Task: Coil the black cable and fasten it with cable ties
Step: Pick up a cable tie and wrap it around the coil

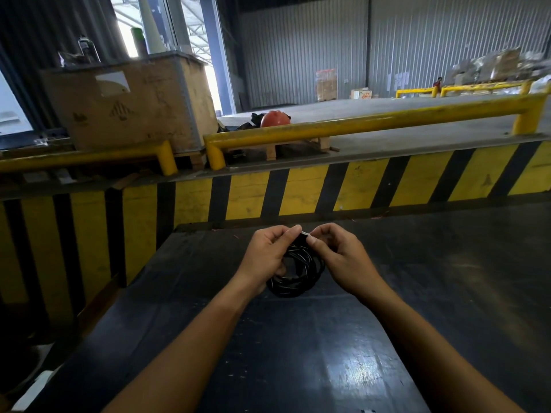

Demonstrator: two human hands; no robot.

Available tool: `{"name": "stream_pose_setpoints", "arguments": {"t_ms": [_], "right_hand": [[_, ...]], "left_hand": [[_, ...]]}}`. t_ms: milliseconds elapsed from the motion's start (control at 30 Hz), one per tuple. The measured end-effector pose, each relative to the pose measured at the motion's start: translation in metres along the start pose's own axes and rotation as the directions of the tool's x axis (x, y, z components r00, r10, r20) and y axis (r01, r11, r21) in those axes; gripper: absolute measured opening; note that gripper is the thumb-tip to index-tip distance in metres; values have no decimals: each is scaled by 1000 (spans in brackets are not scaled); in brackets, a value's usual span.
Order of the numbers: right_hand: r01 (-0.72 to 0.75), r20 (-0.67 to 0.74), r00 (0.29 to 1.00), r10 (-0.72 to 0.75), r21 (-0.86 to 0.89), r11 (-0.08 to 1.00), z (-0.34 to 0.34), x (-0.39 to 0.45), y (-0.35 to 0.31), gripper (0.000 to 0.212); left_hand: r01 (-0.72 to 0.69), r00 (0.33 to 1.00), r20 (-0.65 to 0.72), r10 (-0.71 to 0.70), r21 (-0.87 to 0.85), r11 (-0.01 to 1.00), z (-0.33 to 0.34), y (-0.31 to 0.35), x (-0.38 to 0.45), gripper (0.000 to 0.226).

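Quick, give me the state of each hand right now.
Left hand: closed, holding the coiled black cable at its top.
Right hand: closed, fingers pinching the same top of the coil.

Black cable (298, 275) partly behind hands.

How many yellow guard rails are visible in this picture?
4. One long yellow guard rail crosses the middle, one is at left below the cardboard box, and two small ones stand far right. More may be hidden.
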State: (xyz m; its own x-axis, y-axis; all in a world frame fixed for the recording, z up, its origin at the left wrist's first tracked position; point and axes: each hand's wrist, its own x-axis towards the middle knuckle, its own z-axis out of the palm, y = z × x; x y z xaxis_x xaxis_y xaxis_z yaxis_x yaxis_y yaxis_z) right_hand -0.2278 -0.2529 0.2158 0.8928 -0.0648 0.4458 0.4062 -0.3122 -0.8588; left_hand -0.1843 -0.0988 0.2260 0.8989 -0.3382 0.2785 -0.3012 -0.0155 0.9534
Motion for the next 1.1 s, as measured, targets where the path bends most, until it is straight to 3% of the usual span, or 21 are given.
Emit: {"name": "stream_pose_setpoints", "arguments": {"t_ms": [67,167,267,333,567,667,1100], "right_hand": [[46,-9,999,-47,-66,997,-1,-3,-1,15],[218,8,974,-228,-329,919,-3,-8,-3,38],[317,157,948,-276,-524,791,4,-14,-3,40],[311,158,950,-270,-582,751,10,-18,-3,37],[300,74,933,-351,-700,649,26,-23,0,21],[277,73,939,-336,-740,613,32,-21,2,25],[346,115,922,-370,-672,654,27,-8,6,19]], "left_hand": [[31,998,-51,-33,-37,999,0,0,0,30],[79,991,-97,-89,-102,992,-3,1,2,29],[114,987,-100,-128,-139,984,-6,2,2,27],[136,983,-108,-152,-142,980,-5,2,2,26],[202,959,-158,-236,-204,958,-8,3,4,27],[224,952,-157,-263,-229,947,-6,4,5,26],[334,909,-171,-381,-249,909,-4,6,4,23]]}}
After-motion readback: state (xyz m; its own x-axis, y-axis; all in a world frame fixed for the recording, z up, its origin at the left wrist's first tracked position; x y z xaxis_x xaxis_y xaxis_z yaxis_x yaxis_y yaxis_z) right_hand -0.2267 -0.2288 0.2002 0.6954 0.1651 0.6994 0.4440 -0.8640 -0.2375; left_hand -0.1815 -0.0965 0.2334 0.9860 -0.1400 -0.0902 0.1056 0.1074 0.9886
